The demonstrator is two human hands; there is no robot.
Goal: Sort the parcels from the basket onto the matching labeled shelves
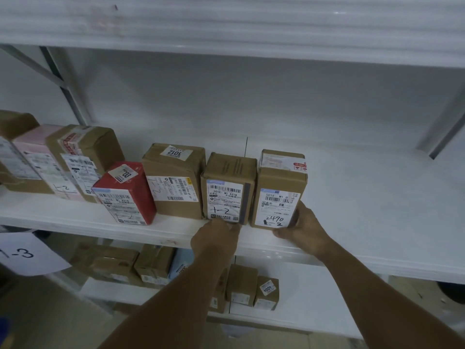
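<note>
Head | right fingers (pixel 297 217) clamped on parcel (pixel 276 195) | left fingers (pixel 232 227) at neighbouring box (pixel 227 172), grip unclear

Held in the right hand (pixel 305 229), the 2490 parcel (pixel 279 182) is matt brown cardboard with a white paper label (pixel 276 207) and shiny clear tape (pixel 281 159) over its top. The 1-2 parcel (pixel 227 170), at the left hand (pixel 216 238), is the same dull cardboard. Further left, a red box (pixel 130 190) looks glossy. Beneath both hands, the white shelf board (pixel 352 222) is smooth with a soft sheen. Grey metal braces (pixel 57 79) stand behind.
</note>
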